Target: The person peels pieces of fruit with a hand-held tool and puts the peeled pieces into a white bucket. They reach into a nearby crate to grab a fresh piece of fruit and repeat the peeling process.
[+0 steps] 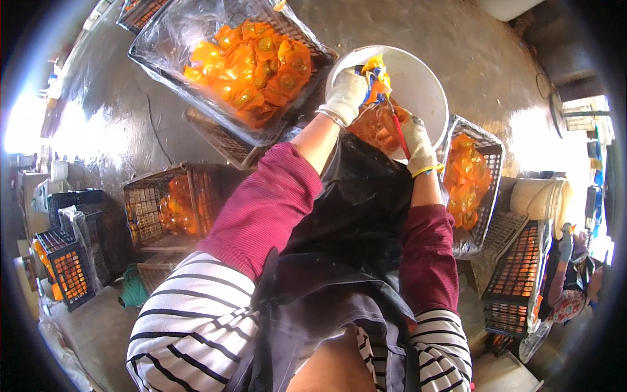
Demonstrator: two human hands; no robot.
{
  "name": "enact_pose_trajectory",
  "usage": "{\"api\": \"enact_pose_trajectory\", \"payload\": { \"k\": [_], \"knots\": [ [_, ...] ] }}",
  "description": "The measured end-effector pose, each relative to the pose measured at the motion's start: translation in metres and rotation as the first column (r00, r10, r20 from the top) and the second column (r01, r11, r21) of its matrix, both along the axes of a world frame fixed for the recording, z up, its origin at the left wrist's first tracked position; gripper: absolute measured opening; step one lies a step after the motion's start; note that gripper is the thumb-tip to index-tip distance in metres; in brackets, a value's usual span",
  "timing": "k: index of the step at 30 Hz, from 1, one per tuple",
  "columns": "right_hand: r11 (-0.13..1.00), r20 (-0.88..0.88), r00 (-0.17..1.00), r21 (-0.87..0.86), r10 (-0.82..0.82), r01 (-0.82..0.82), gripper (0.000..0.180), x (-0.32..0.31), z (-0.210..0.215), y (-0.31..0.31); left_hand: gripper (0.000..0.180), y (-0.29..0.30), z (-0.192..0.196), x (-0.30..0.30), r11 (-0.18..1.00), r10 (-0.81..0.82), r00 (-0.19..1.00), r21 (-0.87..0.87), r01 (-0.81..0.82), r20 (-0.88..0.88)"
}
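Note:
My left hand (pixel 344 95), in a white glove, grips an orange fruit with a blue and yellow wrapper (pixel 377 80) over a white bucket (pixel 424 85). Just to its right, my right hand (pixel 418 145), also gloved, holds a thin red-handled tool (pixel 398 130) against the fruit. Orange peeled fruit (pixel 375 127) lies in the bucket below both hands. A dark apron covers my lap under the forearms.
A plastic-lined crate (pixel 163 59) piled with orange fruit stands at upper left. A smaller lined crate (pixel 486 189) of fruit sits at right. Brown and black crates (pixel 153 209) stand at left, more stacked at lower right. Another person (pixel 575 281) crouches at far right.

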State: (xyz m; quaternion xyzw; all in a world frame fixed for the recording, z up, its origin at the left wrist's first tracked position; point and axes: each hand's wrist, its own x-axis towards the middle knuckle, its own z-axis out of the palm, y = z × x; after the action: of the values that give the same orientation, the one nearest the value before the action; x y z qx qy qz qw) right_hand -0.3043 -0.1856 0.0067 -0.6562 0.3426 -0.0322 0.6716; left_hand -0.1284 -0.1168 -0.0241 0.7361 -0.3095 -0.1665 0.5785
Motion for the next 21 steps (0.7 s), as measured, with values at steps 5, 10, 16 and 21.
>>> {"api": "enact_pose_trajectory", "payload": {
  "k": [5, 10, 16, 21],
  "knots": [
    [0.996, 0.108, 0.991, -0.002, -0.084, 0.085, 0.033, -0.005, 0.005, -0.001, 0.028, 0.007, 0.010, 0.002, 0.997, -0.076, 0.831, -0.030, 0.071, -0.551],
    [0.405, -0.257, 0.964, -0.890, -0.065, -0.210, 0.029, -0.004, -0.012, -0.001, 0.050, 0.029, 0.022, 0.006, 0.874, -0.302, 0.942, 0.351, 0.336, -0.148],
    [0.931, -0.016, 0.959, -0.243, -0.283, 0.271, 0.028, -0.001, 0.012, 0.015, 0.033, 0.070, 0.064, 0.053, 0.883, -0.222, 0.963, 0.449, 0.132, 0.152],
    [0.884, 0.311, 0.828, 0.192, -0.466, 0.425, 0.037, -0.006, 0.026, 0.006, 0.041, 0.130, 0.010, 0.129, 0.848, 0.387, 0.922, 0.401, -0.347, -0.020]
  ]
}}
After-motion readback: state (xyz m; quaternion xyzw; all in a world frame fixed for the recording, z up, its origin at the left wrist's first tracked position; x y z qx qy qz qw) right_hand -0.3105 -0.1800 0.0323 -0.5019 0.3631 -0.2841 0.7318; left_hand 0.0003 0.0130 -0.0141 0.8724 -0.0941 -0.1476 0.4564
